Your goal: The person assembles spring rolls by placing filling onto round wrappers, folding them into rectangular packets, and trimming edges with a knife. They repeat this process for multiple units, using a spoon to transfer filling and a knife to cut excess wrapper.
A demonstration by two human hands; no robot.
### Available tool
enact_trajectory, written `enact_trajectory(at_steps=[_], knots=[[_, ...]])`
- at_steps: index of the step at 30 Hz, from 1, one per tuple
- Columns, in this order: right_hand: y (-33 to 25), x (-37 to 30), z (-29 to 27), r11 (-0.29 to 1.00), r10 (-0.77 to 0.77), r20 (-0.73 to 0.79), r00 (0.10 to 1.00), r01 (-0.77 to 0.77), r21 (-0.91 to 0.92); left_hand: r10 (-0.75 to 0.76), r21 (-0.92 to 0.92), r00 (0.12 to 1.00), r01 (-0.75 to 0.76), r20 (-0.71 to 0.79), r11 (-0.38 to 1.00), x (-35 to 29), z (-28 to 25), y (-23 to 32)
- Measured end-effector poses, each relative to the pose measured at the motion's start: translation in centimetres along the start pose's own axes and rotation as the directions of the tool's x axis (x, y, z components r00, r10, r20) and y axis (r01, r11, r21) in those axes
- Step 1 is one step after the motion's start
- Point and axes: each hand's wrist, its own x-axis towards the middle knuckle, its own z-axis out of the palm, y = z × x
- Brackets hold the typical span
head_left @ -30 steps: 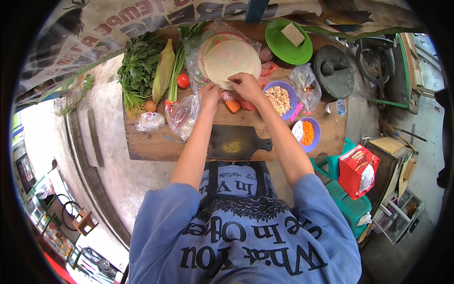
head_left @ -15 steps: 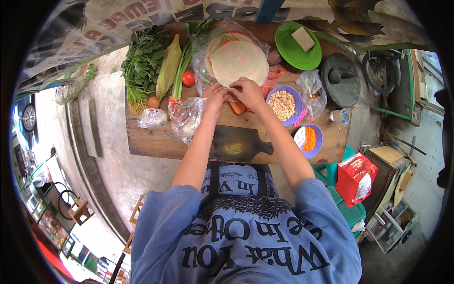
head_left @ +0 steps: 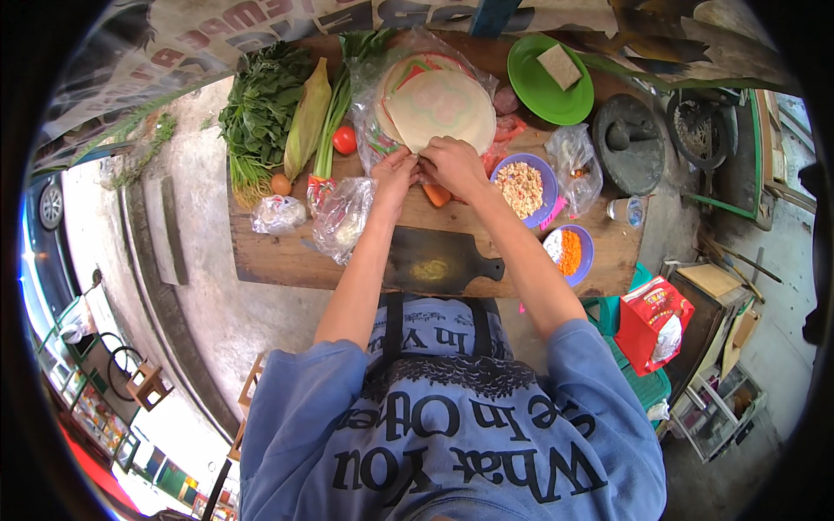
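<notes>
A round, pale, thin wrapper sheet (head_left: 441, 108) lies on top of others on a clear plastic bag at the table's far middle. At its near edge, my left hand (head_left: 395, 175) and my right hand (head_left: 453, 167) meet with fingers closed, pinching the rim. My fingers cover the exact spot they grip. Just below my right hand a carrot (head_left: 436, 194) lies partly hidden. Beside my left wrist is a clear plastic bag (head_left: 344, 217) with pale contents. To the right of my right hand stands a purple bowl (head_left: 546, 211) of chopped pale pieces.
A black cutting board (head_left: 441, 260) lies nearest me. Leafy greens (head_left: 261, 108), corn (head_left: 307, 122), a tomato (head_left: 345, 140) and an egg (head_left: 281, 184) sit left. Rightward are a green plate (head_left: 539, 95), a stone mortar (head_left: 638, 161), a glass (head_left: 627, 211) and a smaller bowl (head_left: 588, 252).
Both hands stay pinched at the wrapper's near edge, having shifted only slightly. The top sheet's near edge has moved a little; otherwise the view has tilted slightly.
</notes>
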Motion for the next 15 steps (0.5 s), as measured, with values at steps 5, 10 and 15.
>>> enact_trajectory(at_steps=[5,10,15], knots=[[0.0,0.1,0.3,0.984,0.103,-0.044,0.994,-0.095,0.152,0.077,0.037,0.997,-0.077,-0.021,0.996,0.7,0.0,-1.2],[-0.1,0.0,-0.1,0.967,0.165,0.001,0.986,-0.162,0.199,0.082,0.022,0.993,-0.08,-0.08,0.997,0.8,0.7,-1.3],[0.0,0.3,0.0,0.925,0.22,0.023,0.975,-0.216,0.312,0.091,0.07,0.995,-0.088,-0.05,0.994,0.9,0.7,-0.9]])
